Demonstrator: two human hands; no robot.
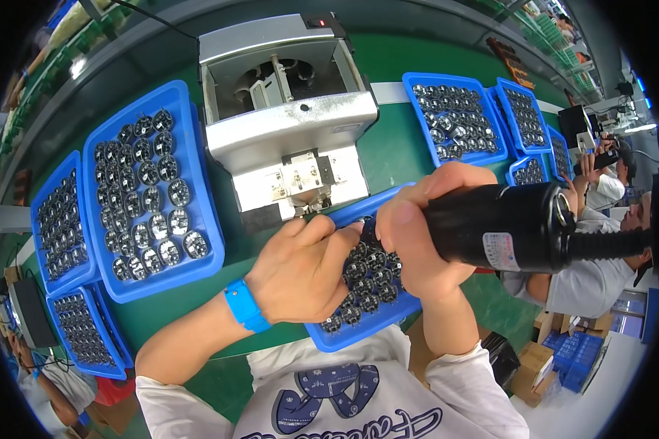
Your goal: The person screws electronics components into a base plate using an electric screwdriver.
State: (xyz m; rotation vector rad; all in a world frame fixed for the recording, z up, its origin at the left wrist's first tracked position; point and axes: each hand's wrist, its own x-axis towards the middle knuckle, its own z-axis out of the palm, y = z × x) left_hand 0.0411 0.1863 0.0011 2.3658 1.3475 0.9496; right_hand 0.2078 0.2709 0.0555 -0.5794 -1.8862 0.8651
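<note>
My right hand is wrapped round a thick black cylindrical power screwdriver with a ribbed cable sleeve at its rear end. The tool lies almost level, and its tip is hidden by my hand. My left hand, with a blue wristband, has its fingers curled and pinched just in front of the silver machine. What the fingertips hold, if anything, is hidden. Beneath both hands sits a blue tray with rows of small round black parts, partly covered by my hands.
On the left stand a large blue tray of shiny round parts and smaller trays of them. More filled trays stand at the far right. A co-worker sits on the right; another person's arm shows at lower left.
</note>
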